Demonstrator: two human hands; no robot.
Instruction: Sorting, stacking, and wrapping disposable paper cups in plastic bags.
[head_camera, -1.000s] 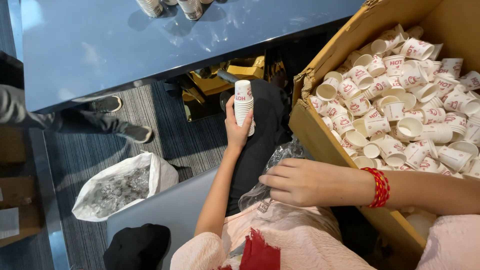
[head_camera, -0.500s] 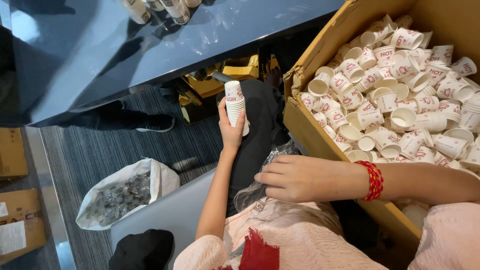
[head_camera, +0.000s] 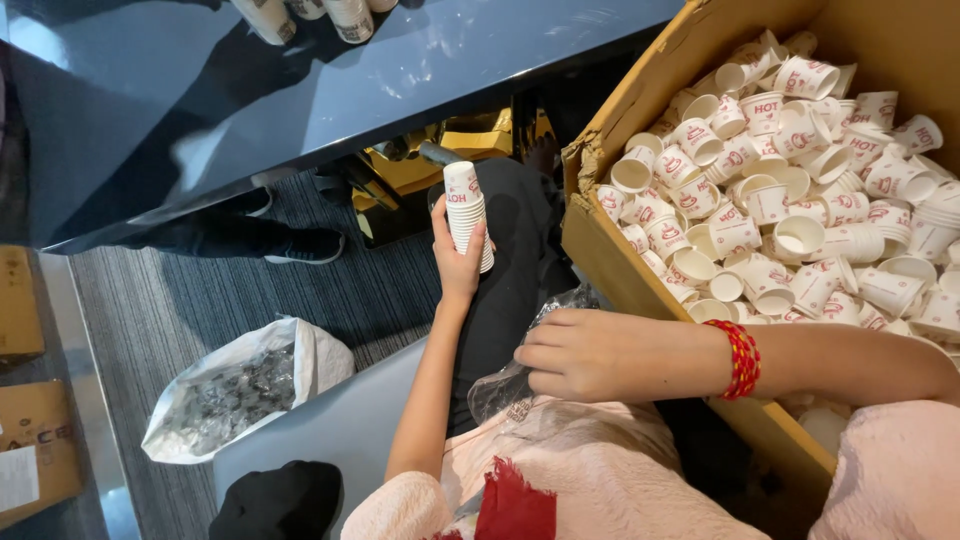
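The left hand (head_camera: 458, 262) gripped a light, crushable stack of paper cups (head_camera: 467, 212) around its lower half; the right hand (head_camera: 585, 355) pinched a clear plastic sleeve (head_camera: 520, 385).

The stack of cups (head_camera: 467, 212) at frame centre and the loose cups (head_camera: 790, 200) at upper right are matt white paper with red print, lying in a rough brown cardboard box (head_camera: 640, 290). Across the top, the dark tabletop (head_camera: 250, 120) is smooth and glossy. The clear bag (head_camera: 520, 375) at lower centre is thin, crinkled, shiny plastic.
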